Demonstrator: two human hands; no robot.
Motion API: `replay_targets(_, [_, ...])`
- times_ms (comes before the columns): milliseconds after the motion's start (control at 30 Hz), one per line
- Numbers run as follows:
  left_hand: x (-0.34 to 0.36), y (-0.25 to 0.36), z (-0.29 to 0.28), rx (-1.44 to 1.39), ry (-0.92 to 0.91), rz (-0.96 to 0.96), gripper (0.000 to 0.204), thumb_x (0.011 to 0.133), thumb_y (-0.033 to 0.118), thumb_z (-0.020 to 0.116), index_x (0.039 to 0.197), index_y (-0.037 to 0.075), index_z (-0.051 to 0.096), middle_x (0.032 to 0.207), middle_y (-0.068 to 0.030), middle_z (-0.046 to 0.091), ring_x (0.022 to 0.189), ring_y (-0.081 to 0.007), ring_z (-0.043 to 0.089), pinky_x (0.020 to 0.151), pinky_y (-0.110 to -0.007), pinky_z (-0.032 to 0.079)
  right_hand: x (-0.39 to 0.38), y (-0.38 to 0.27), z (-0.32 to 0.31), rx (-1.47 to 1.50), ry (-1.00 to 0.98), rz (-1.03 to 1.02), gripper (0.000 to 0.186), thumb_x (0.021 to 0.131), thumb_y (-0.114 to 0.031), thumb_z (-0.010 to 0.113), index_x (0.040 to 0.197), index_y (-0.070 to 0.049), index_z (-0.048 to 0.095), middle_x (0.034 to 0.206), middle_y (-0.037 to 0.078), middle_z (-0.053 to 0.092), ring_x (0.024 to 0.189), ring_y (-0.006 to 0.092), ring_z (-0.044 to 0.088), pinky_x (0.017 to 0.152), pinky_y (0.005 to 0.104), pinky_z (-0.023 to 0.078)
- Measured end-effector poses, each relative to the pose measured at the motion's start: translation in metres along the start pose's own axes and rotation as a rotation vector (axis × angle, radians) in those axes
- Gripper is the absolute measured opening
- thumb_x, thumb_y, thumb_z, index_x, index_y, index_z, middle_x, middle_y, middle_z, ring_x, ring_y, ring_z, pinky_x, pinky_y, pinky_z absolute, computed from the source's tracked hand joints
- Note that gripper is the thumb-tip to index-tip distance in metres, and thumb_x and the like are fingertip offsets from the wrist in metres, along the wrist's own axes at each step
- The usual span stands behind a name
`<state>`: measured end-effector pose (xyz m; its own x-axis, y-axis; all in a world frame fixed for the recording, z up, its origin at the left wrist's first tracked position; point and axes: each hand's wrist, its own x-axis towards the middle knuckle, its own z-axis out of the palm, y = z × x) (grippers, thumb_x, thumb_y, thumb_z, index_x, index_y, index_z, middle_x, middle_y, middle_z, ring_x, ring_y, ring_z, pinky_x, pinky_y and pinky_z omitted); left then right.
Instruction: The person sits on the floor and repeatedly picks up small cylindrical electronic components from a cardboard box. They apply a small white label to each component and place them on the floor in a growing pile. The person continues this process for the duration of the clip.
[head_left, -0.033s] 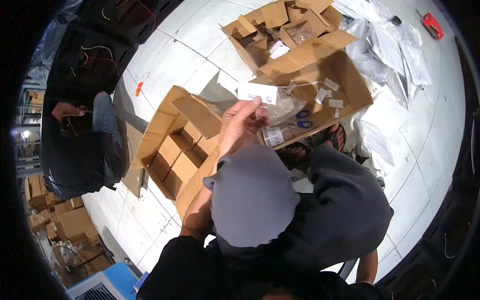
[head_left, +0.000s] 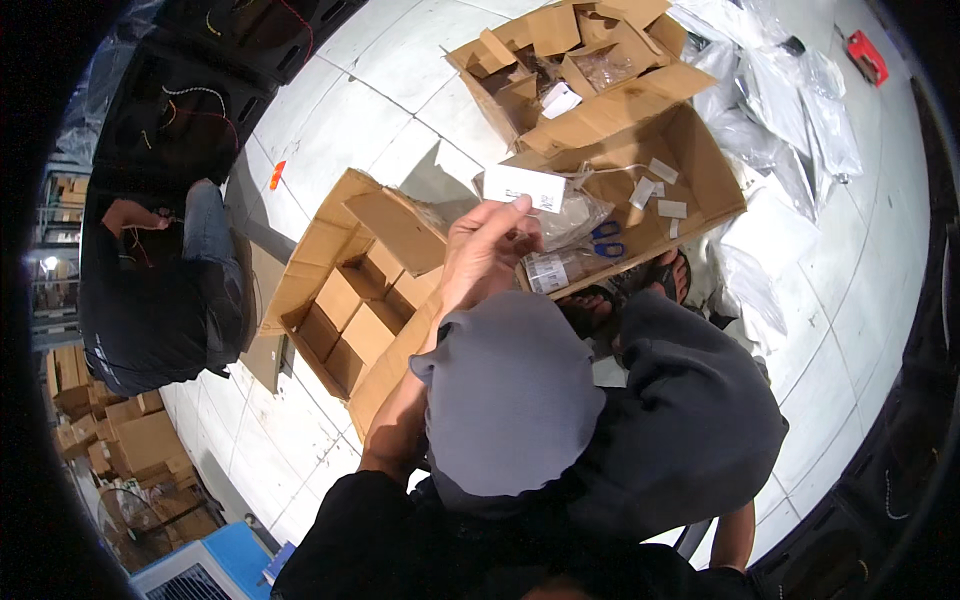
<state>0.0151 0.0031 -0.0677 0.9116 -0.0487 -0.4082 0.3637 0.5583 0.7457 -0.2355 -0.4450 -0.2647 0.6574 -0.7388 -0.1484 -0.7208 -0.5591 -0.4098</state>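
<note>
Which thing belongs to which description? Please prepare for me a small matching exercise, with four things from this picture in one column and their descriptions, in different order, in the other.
Things:
1. Card
2. Scissors
3. Small boxes
4. Sandal

Descriptions:
A. inside the open carton on the left
B. black, worn on a foot
C. white, held in the left hand
D. with blue handles

Right pairs: 1-C, 2-D, 3-A, 4-B
</note>
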Motion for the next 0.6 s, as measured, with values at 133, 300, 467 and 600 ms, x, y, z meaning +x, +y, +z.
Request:
replay_targets(133, [-0.001,0.003,0.008,0.045,0.031,0.080,0.012,0.081,0.015,0.074,0.085,0.006,0.068,0.073,-0.0046,0.065,0.063,-0.0152,0.060,0.061,-0.032,0.050,-0.001,-0.189,-0.071,0.486,-0.078,-0.220,0.020,0.089,-0.008,0.064,0.103,0.006,0.063,0.096,0.012,0.067,0.092,0.0169,0.061,0.085,0.0301,0.048])
replay_targets(300, [0.001,-0.010,0.014,0.264,-0.139,0.169,0.022,0.083,0.010,0.071,0.103,0.000,0.071,0.084,-0.0024,0.070,0.071,-0.0073,0.060,0.061,-0.024,0.048,-0.013,-0.354,-0.117,0.410,-0.216,-0.964,0.019,0.082,0.000,0.070,0.100,0.003,0.065,0.089,0.009,0.068,0.083,0.0146,0.063,0.080,0.0278,0.048])
replay_targets(467, [-0.011,-0.010,0.020,0.137,-0.081,0.226,0.016,0.087,0.008,0.067,0.100,0.000,0.070,0.082,-0.0017,0.069,0.068,-0.0052,0.058,0.060,-0.022,0.046,-0.044,-0.479,-0.100,0.246,-0.415,-1.514,0.032,0.076,-0.003,0.074,0.105,-0.002,0.062,0.100,0.012,0.064,0.090,0.0253,0.062,0.080,0.0333,0.048])
replay_targets(600, [-0.017,-0.007,0.011,-0.036,-0.027,0.273,0.017,0.088,0.009,0.066,0.103,0.000,0.068,0.082,-0.0018,0.068,0.066,-0.0053,0.057,0.058,-0.022,0.045,-0.061,-0.509,-0.094,0.110,-0.594,-1.565,0.027,0.075,-0.003,0.074,0.099,-0.001,0.062,0.099,0.011,0.064,0.087,0.0261,0.062,0.078,0.0337,0.048])
